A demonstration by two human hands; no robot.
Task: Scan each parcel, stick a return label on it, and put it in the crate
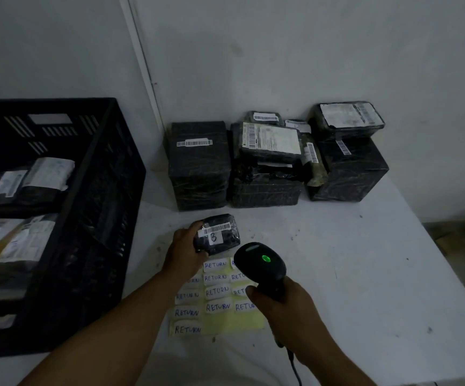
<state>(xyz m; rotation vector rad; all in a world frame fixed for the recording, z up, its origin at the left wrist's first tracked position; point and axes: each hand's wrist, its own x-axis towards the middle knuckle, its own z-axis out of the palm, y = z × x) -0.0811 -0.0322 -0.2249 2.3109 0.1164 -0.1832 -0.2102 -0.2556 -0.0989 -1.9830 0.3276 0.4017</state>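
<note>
Head view, dim light. The left hand (182, 250) has its grip curled round a small black-wrapped parcel (216, 234), holding it just above the sheet of return labels (216, 298) with its barcode strip turned upward, likely so the scanner can read it. The right hand (284, 305) has its grip wrapped round the handle of a black barcode scanner (260, 263), its head pointing at the parcel from just beside it; a green light glows on top. The label sheet lies on the white bench (351, 274), within easy reach for the next step. Left of the sheet stands the black crate (108, 190), already holding parcels. Beyond the sheet, against the wall, waits a stack of black parcels (275, 160).
</note>
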